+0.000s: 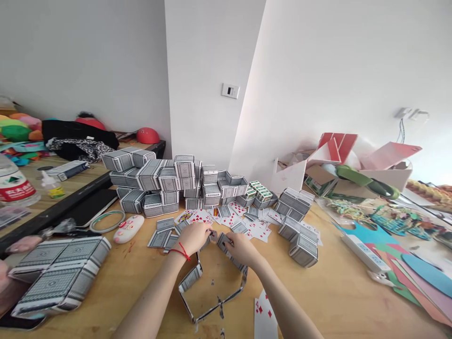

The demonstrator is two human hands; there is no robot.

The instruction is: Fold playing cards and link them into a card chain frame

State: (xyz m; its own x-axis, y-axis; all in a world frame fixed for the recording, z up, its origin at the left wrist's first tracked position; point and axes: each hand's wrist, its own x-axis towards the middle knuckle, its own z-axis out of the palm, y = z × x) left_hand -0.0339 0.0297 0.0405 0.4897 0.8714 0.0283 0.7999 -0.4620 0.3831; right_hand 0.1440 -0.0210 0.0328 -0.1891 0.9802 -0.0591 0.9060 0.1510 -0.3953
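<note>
Left hand [195,237] and right hand [243,249] each pinch the far edge of a hollow ring of grey-backed playing cards joined end to end [191,278]. The ring stands on edge on the pale wooden worktop [335,292], at 6 o'clock from the stacked grey card boxes [155,181]. It looks light, thin and floppy, and its joints would likely buckle, so gripping beside the seams seems safest. A loose red diamond card [263,313] lies at its 4 o'clock.

Walls [88,61]: white, bare; a jutting corner at far middle
Switch [230,90]: on far wall
Socket [411,113]: far right wall
Table [339,292]: light wood, near
Light: bright, even
</note>
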